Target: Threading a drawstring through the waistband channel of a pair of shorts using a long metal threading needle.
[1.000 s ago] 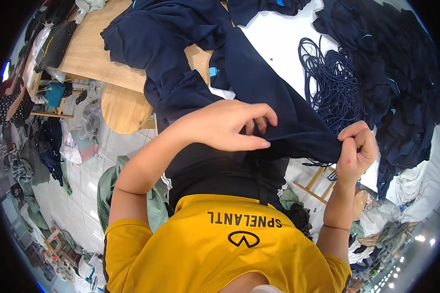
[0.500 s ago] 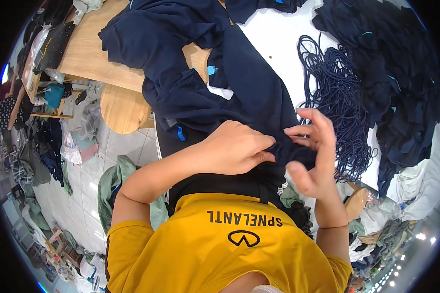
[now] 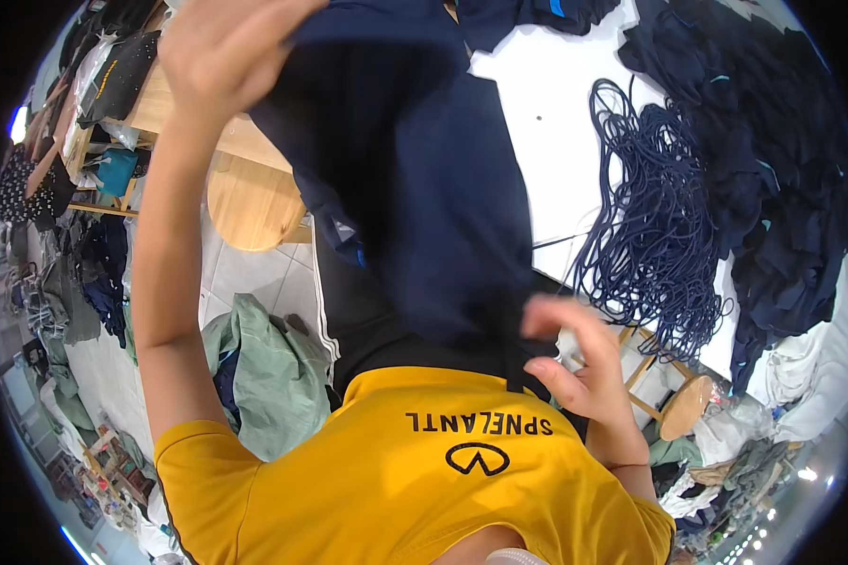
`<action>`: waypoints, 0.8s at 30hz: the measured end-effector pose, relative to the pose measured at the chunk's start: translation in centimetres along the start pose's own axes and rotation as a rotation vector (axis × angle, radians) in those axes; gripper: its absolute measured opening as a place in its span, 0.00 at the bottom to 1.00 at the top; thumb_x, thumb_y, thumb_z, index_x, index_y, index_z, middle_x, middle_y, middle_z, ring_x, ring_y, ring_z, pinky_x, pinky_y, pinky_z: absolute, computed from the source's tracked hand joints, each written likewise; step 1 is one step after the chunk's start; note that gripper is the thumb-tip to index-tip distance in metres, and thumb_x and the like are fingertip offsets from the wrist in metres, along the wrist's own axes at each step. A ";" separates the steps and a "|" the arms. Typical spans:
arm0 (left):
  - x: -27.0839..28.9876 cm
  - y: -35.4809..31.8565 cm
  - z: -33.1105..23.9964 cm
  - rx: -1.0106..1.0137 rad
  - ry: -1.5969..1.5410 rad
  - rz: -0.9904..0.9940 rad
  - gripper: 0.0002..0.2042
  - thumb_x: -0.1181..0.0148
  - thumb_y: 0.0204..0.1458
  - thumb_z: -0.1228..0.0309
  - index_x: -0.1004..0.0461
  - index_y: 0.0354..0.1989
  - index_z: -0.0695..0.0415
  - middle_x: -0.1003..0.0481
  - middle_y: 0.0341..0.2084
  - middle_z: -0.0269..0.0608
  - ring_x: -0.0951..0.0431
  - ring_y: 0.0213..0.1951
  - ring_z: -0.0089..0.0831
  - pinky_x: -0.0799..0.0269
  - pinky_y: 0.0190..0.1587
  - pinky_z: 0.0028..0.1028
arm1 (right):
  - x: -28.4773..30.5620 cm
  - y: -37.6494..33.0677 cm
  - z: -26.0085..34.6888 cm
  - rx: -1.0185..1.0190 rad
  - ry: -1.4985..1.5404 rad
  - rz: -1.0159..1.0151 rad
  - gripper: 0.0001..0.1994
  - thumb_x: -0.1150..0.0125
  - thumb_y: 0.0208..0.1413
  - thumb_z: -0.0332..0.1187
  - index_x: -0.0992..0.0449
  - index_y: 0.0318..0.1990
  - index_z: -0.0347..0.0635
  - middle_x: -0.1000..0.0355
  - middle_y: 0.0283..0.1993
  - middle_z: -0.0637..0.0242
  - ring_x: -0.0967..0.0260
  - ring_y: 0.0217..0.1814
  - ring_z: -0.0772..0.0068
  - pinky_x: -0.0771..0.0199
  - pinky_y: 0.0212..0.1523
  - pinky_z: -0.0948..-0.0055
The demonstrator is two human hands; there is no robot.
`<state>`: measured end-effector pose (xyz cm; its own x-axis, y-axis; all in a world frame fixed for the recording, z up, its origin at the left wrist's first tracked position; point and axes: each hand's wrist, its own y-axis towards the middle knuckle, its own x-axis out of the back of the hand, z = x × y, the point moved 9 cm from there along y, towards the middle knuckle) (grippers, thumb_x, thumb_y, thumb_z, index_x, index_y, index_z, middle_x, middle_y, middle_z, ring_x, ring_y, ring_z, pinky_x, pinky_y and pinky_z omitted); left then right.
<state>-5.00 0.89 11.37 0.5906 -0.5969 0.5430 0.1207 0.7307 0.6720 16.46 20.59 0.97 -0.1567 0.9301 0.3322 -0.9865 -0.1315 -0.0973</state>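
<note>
A navy garment [image 3: 462, 188] stretches from the table down to my lap. My left hand [image 3: 221, 56] is raised at the upper left, its fingers closed at the garment's upper edge; the fingertips are partly cut off by the picture's rim. The raised cloth casts a dark, blurred patch in the middle. My right hand [image 3: 579, 363] hovers beside the garment's lower right corner. Its thumb and fingers are curved and apart, slightly smeared by motion, with nothing visible between them.
A tangled heap of navy cords [image 3: 655, 226] lies on the white tabletop [image 3: 561, 169]. Beyond it is a pile of dark navy cloth [image 3: 782, 188]. Wooden stools [image 3: 250, 202] stand at left and lower right. Green cloth [image 3: 273, 377] hangs by my left side.
My left hand has swung from the lap up to the upper left, raising and spreading the navy garment. My right hand has moved slightly down and left, staying near the cloth.
</note>
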 end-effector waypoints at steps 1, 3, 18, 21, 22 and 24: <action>-0.3 1.9 -0.6 -0.001 0.013 -0.001 0.17 0.42 0.36 0.74 0.20 0.38 0.47 0.28 0.20 0.32 0.26 0.23 0.30 0.33 0.26 0.26 | 1.7 0.2 2.2 0.231 -0.332 -0.181 0.32 0.28 0.44 0.43 0.33 0.54 0.36 0.33 0.53 0.51 0.36 0.55 0.53 0.37 0.55 0.62; 0.6 7.1 -6.1 -0.181 -0.268 -0.114 0.13 0.40 0.37 0.73 0.21 0.34 0.45 0.27 0.26 0.27 0.25 0.30 0.28 0.31 0.33 0.27 | 4.4 -0.7 4.5 0.497 -0.535 -0.434 0.50 0.27 0.38 0.56 0.47 0.65 0.43 0.46 0.63 0.43 0.47 0.63 0.43 0.43 0.60 0.53; -15.6 1.5 -20.9 0.800 -1.310 0.293 0.26 0.34 0.44 0.70 0.32 0.55 0.56 0.27 0.47 0.44 0.28 0.50 0.37 0.32 0.49 0.33 | 8.1 -2.6 -5.7 -0.287 0.306 -0.423 0.20 0.50 0.63 0.31 0.35 0.58 0.27 0.30 0.54 0.60 0.34 0.54 0.74 0.39 0.58 0.75; -14.5 3.1 -21.8 0.859 -1.552 0.256 0.33 0.36 0.50 0.69 0.43 0.64 0.57 0.37 0.58 0.47 0.33 0.58 0.39 0.40 0.60 0.33 | 8.1 -2.0 -5.1 -0.263 0.409 -0.417 0.23 0.48 0.59 0.29 0.40 0.61 0.29 0.34 0.57 0.59 0.37 0.58 0.72 0.41 0.60 0.75; -15.2 3.0 -22.0 1.001 -1.722 0.172 0.33 0.37 0.50 0.70 0.44 0.64 0.56 0.37 0.58 0.46 0.35 0.59 0.39 0.42 0.61 0.34 | 8.0 -1.8 -4.9 -0.260 0.452 -0.428 0.25 0.48 0.57 0.28 0.42 0.62 0.30 0.36 0.59 0.58 0.38 0.60 0.70 0.43 0.62 0.75; -16.2 3.2 -21.6 1.183 -1.907 0.008 0.33 0.38 0.51 0.71 0.46 0.65 0.54 0.39 0.60 0.46 0.38 0.60 0.39 0.44 0.63 0.39 | 7.0 -1.6 -4.8 -0.290 0.495 -0.374 0.28 0.48 0.54 0.26 0.45 0.63 0.29 0.37 0.60 0.56 0.38 0.61 0.69 0.44 0.63 0.74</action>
<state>3.03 20.01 -6.16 -0.7219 -0.6475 -0.2440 -0.6897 0.7021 0.1775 17.19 28.99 -1.07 0.3002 0.9514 -0.0686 -0.9068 0.2623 -0.3300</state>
